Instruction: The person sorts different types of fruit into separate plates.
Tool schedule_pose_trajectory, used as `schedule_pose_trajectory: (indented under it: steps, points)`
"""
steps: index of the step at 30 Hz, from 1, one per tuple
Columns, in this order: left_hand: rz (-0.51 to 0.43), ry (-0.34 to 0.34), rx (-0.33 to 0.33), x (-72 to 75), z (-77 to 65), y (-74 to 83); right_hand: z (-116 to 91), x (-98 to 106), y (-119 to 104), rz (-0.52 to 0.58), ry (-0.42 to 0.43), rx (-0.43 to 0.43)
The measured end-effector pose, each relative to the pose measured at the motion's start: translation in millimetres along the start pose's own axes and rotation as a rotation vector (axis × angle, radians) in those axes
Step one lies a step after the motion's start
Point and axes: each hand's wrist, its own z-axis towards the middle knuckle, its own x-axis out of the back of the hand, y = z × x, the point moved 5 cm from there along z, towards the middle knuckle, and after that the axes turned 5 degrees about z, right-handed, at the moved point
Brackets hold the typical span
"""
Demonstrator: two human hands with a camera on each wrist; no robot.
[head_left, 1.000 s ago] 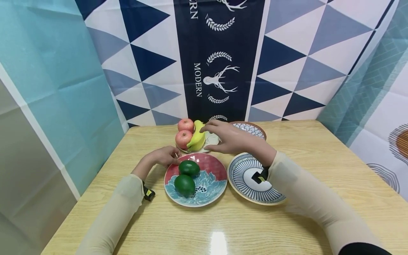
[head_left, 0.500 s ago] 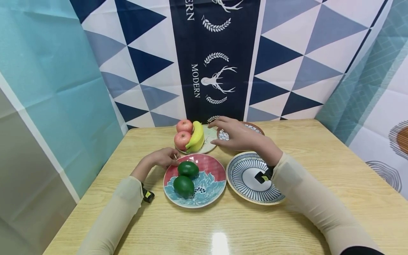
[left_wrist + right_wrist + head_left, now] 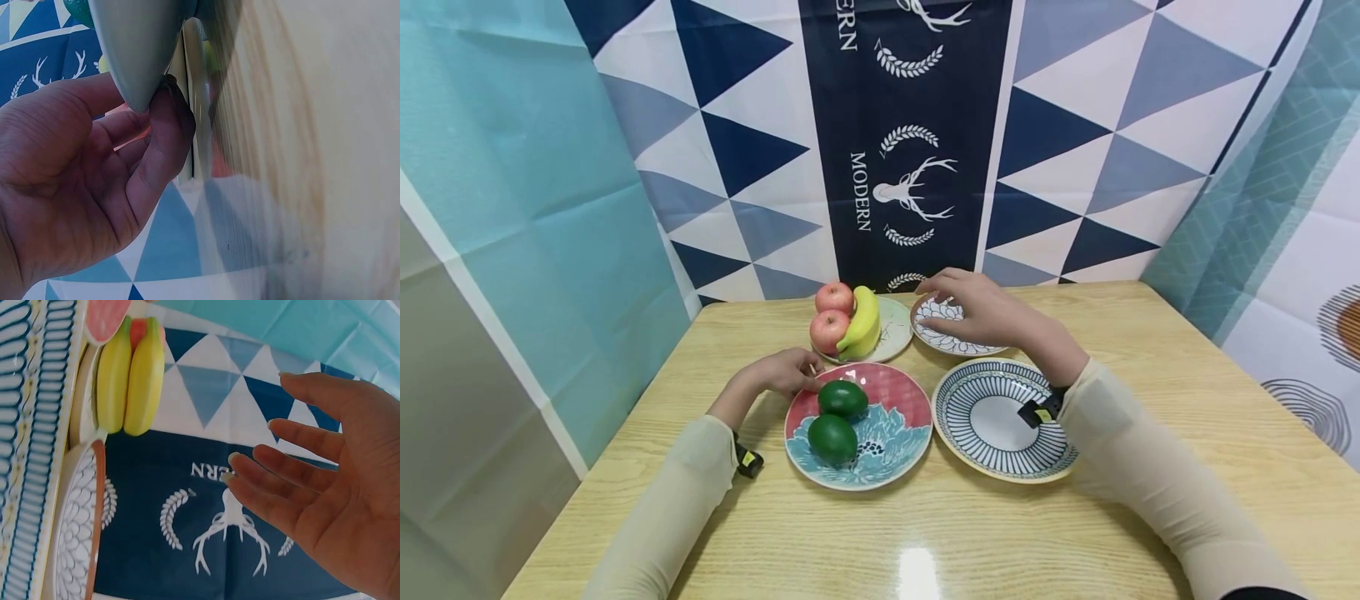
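My left hand [image 3: 784, 372] pinches the left rim of a red and blue flower plate [image 3: 891, 385]. In the left wrist view, the fingers [image 3: 164, 134] lie at the edge of that plate [image 3: 134, 50]. Two dark green avocado-like fruits, one farther back [image 3: 843, 399] and one nearer [image 3: 832, 439], lie on it. My right hand [image 3: 981, 310] hovers with fingers apart, holding nothing, over a brown-rimmed dish with a white petal pattern [image 3: 951, 340]. From the right wrist view, the right hand [image 3: 319, 469] stands clear of the bananas [image 3: 128, 378].
A pale plate [image 3: 895, 329] at the back carries bananas [image 3: 861, 325] and two apples [image 3: 831, 331]. Right of the flower plate sits a blue-striped plate [image 3: 992, 417]. The wooden table [image 3: 850, 542] meets a patterned cloth backdrop [image 3: 917, 167] behind.
My right hand has moved right, from beside the bananas to over the brown-rimmed dish. The left hand stays at the flower plate's rim.
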Motion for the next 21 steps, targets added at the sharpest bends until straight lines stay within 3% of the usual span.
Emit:
schedule_pose_trajectory:
  steps: [21]
  points:
    - [0.007, 0.004, -0.010, -1.1, -0.7, 1.4, -45, 34, 48, -0.052, 0.056, -0.066]
